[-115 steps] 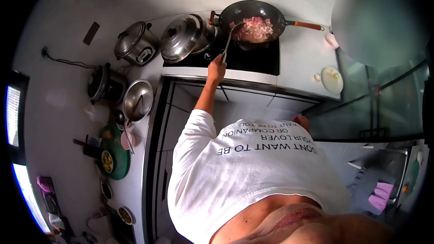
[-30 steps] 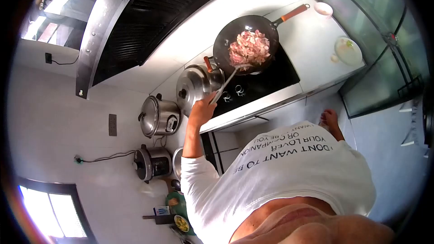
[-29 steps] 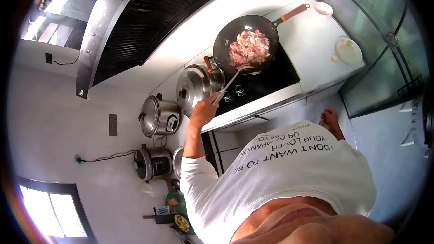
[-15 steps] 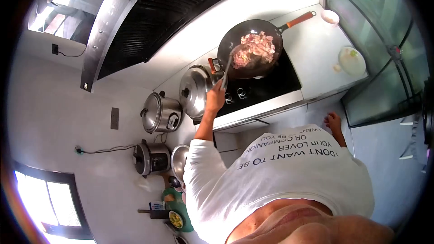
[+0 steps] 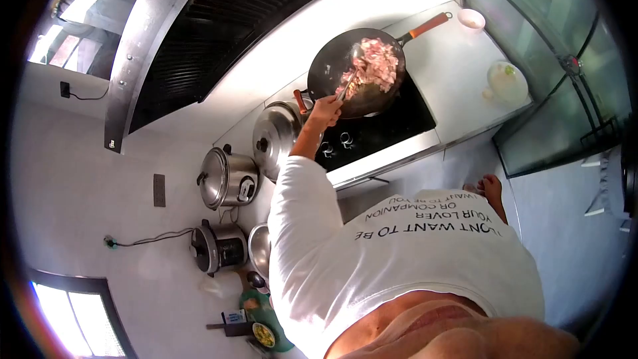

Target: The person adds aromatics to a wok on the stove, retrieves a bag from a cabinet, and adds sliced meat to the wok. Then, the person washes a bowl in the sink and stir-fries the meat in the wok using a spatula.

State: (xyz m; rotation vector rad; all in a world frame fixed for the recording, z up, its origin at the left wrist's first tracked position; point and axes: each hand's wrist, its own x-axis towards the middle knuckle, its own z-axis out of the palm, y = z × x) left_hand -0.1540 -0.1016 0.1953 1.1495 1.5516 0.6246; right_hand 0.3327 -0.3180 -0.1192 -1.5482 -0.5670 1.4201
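My left hand (image 5: 326, 110) is closed round the handle of a metal spatula (image 5: 343, 92), whose far end is hidden among the meat. Pinkish chopped meat (image 5: 379, 63) lies in a dark wok (image 5: 324, 70), mostly on its right side. The wok sits on a black cooktop (image 5: 405, 119) and has an orange-brown long handle (image 5: 428, 25) pointing right. Low at my right side hangs my right hand (image 5: 490, 189), small in view, fingers loosely apart, with nothing seen in it.
Left of the wok stands a lidded steel pot (image 5: 274, 136), then a steel cooker (image 5: 222, 176) and a dark cooker (image 5: 216, 246). A small bowl (image 5: 470, 20) and a pale plate (image 5: 506, 83) lie on the right counter. A range hood (image 5: 199, 46) overhangs at upper left.
My left hand has moved up and right, closer over the wok's near edge, with the spatula. The meat has shifted and spread. The view has turned slightly.
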